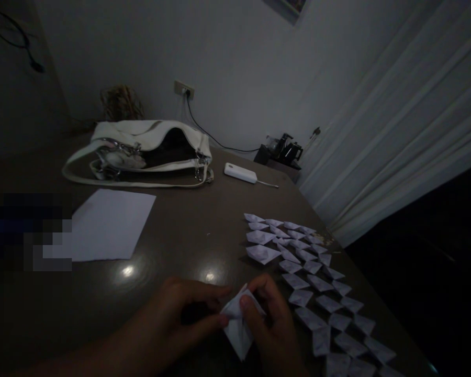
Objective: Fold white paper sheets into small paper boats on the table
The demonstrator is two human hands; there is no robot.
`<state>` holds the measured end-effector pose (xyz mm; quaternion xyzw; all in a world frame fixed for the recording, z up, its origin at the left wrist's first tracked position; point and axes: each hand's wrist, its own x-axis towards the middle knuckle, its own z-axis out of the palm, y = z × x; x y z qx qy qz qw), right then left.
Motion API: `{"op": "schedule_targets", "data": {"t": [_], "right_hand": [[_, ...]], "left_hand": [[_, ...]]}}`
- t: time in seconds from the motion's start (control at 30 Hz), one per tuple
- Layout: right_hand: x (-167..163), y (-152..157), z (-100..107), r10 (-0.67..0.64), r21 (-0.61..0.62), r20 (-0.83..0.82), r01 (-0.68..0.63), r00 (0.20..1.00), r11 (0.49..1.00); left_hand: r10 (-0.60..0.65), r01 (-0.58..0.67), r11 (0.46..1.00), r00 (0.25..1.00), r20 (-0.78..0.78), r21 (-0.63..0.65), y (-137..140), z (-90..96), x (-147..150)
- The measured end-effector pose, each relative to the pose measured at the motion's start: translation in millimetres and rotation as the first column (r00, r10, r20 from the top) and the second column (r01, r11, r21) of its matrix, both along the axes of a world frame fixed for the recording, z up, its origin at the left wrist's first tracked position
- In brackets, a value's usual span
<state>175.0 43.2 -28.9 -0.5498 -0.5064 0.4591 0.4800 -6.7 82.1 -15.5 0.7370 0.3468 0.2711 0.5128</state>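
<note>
A small folded piece of white paper (237, 332), roughly diamond-shaped, is held between both hands at the bottom middle of the head view. My left hand (188, 309) pinches its left corner between thumb and fingers. On the right side, my right hand (272, 319) grips it, the thumb pressed on the front face and the fingers behind. Just to the right, several folded paper boats (294, 281) lie in rows along the table's right side. A stack of white paper sheets (110, 225) rests at the left.
A white handbag (149, 128) lies open on the table (188, 225) near the wall. A white power bank (240, 173) with a short cable is beside it. Dark appliances (282, 152) stand at the far right corner, near a white curtain (377, 120). A wall socket (183, 90) holds a plugged-in cord.
</note>
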Motion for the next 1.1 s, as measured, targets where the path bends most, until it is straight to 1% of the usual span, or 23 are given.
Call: {"op": "schedule_targets", "data": {"t": [0.07, 0.27, 0.37, 0.47, 0.57, 0.7, 0.77, 0.9, 0.97, 1.1], "right_hand": [[-0.2, 0.5, -0.1, -0.017, -0.014, -0.015, 0.017, 1.000, 1.000], [-0.9, 0.5, 0.3, -0.027, 0.014, 0.006, 0.026, 1.000, 1.000], [-1.4, 0.0, 0.8, -0.026, -0.002, -0.006, 0.026, 1.000, 1.000], [-1.7, -0.6, 1.1, -0.027, -0.010, -0.019, 0.027, 0.999, 1.000], [-1.8, -1.1, 1.9, -0.025, -0.009, -0.010, 0.025, 1.000, 1.000], [-2.5, -1.2, 2.7, -0.009, -0.013, 0.014, 0.009, 1.000, 1.000], [-2.7, -1.1, 2.3, 0.000, -0.006, 0.035, 0.001, 0.999, 1.000], [-2.1, -1.0, 0.3, 0.041, 0.005, 0.076, -0.042, 0.996, 0.999], [-2.0, -1.1, -0.4, 0.058, 0.003, 0.076, -0.059, 0.995, 0.998], [-2.6, -1.7, -0.6, 0.051, -0.005, 0.028, -0.051, 0.998, 0.999]], "left_hand": [[0.017, -0.017, 1.000, 1.000, -0.018, 0.000, 0.1, -1.0, -0.1], [0.014, -0.010, 0.998, 0.998, -0.064, 0.059, -1.8, 3.1, -0.9], [0.004, 0.003, 0.998, 0.995, -0.098, 0.070, -2.6, 3.3, -1.4], [-0.013, 0.018, 0.998, 0.996, -0.092, 0.062, -2.7, 0.2, -1.2], [0.000, 0.004, 0.999, 0.996, -0.092, 0.038, -2.3, -2.3, -0.3], [0.031, -0.028, 0.999, 0.986, -0.165, 0.022, -3.0, 0.2, 0.3], [0.011, -0.006, 1.000, 0.983, -0.181, 0.024, -3.8, 2.6, 0.2], [-0.044, 0.050, 0.998, 0.983, -0.176, 0.027, -4.3, 1.7, 0.7], [-0.042, 0.047, 0.999, 0.986, -0.162, 0.027, -3.6, -1.4, 1.2], [-0.038, 0.033, 0.999, 0.991, -0.126, -0.039, -2.1, -5.1, 1.9]]}}
